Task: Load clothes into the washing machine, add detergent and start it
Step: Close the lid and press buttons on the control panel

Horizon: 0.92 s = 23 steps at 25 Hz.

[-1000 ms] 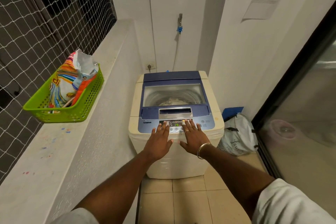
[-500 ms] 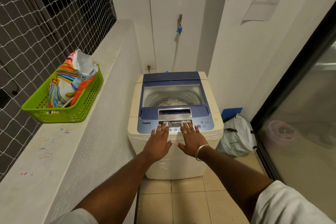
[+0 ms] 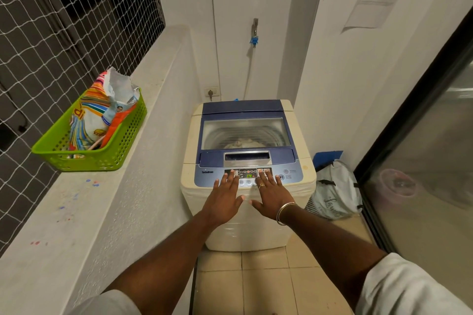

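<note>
Cream and blue, the washing machine (image 3: pixel 245 110) stands at the centre of the frame with its lid down; pale clothes (image 3: pixel 243 144) show through the lid window. Both hands lie flat with fingers straight, gripping nothing: the left hand (image 3: pixel 224 203) and right hand (image 3: pixel 271 198) rest their fingertips on the control panel (image 3: pixel 247 174), whose display glows green. At the left of the frame, the detergent bag (image 3: pixel 101 115) stands in a green basket (image 3: pixel 107 160) on the ledge (image 3: pixel 76 212).
</note>
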{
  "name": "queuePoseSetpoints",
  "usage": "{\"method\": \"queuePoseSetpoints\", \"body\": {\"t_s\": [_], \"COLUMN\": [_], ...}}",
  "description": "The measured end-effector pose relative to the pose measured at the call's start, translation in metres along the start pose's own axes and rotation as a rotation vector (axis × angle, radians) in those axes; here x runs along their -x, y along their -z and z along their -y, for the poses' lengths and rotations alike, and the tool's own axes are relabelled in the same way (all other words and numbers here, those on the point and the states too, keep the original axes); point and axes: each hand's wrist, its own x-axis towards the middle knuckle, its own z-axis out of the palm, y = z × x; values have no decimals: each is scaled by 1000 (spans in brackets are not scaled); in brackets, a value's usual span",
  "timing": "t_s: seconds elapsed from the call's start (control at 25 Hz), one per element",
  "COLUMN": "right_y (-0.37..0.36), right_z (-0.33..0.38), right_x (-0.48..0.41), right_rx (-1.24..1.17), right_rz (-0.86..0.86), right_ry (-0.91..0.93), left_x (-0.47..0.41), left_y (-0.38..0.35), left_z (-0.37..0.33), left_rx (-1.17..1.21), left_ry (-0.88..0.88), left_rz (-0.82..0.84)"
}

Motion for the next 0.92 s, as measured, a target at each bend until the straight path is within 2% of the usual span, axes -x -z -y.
{"method": "queuePoseSetpoints", "body": {"t_s": [0.56,0.92], "right_y": [-9,-28], "right_z": [3,-7], "right_x": [-2,4], "right_rx": [-21,-95], "right_rz": [16,99], "right_ry": [36,-8], "left_x": [-2,-5], "left_y": [-9,-23], "left_z": [-1,-11], "left_rx": [3,-1], "left_ry": [0,-34], "left_rz": [9,54]}}
